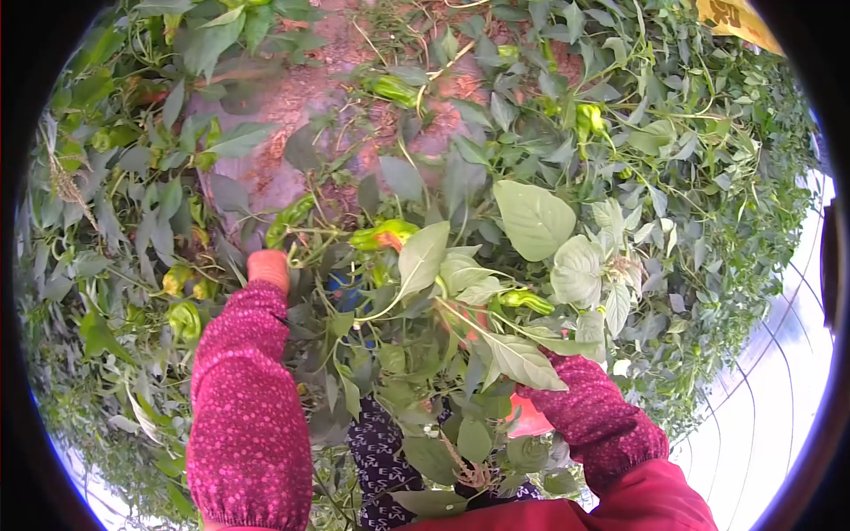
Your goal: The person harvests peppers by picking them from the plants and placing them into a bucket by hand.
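My left hand, in what looks like an orange-red glove, reaches into the pepper plants. Its fingers are hidden among the foliage. Just above it hangs a green pepper, and a green pepper with a red-orange patch is further right. Leaves mostly cover my right hand; only reddish bits show behind a branch with pale, upturned leaves. A small green pepper sits close above that hand. Whether either hand grips anything is hidden.
Dense pepper plants stand on both sides, with more green peppers at left and one at upper right. Reddish soil shows ahead. A red object is partly hidden below my right sleeve. A yellow sheet hangs at upper right.
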`<act>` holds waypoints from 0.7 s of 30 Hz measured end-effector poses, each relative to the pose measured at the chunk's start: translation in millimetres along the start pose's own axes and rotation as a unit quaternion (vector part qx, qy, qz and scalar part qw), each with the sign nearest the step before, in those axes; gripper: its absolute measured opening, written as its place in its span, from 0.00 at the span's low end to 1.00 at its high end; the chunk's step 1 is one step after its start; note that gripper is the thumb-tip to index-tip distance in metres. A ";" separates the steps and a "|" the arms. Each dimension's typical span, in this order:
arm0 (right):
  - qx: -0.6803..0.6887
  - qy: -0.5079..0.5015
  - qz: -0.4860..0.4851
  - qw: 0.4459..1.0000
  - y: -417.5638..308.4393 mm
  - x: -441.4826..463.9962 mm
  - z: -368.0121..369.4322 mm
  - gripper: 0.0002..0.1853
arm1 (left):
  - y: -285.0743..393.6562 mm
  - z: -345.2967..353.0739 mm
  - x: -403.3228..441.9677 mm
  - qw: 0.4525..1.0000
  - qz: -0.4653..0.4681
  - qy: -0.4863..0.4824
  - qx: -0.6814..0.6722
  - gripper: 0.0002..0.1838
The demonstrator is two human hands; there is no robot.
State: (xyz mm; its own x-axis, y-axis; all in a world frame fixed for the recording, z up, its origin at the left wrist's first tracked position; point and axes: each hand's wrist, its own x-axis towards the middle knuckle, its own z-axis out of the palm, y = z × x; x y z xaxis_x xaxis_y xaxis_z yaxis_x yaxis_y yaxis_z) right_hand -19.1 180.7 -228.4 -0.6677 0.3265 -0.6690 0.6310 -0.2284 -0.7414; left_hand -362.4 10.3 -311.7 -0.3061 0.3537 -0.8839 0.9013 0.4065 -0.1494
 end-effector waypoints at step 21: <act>-0.147 -0.085 0.065 0.983 -133.0 10.7 -40.4 0.26 | -46.3 -96.9 -138.6 0.894 0.103 0.312 -0.306 0.22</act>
State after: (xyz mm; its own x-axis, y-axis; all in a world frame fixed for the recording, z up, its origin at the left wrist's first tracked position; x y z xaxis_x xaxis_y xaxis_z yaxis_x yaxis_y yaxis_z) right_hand -94.3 251.6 -134.8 -0.6140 0.1483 -0.7753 0.7860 0.0240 -0.6178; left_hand -391.4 24.1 -139.4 -0.4364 0.7974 -0.4169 0.6809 0.5955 0.4263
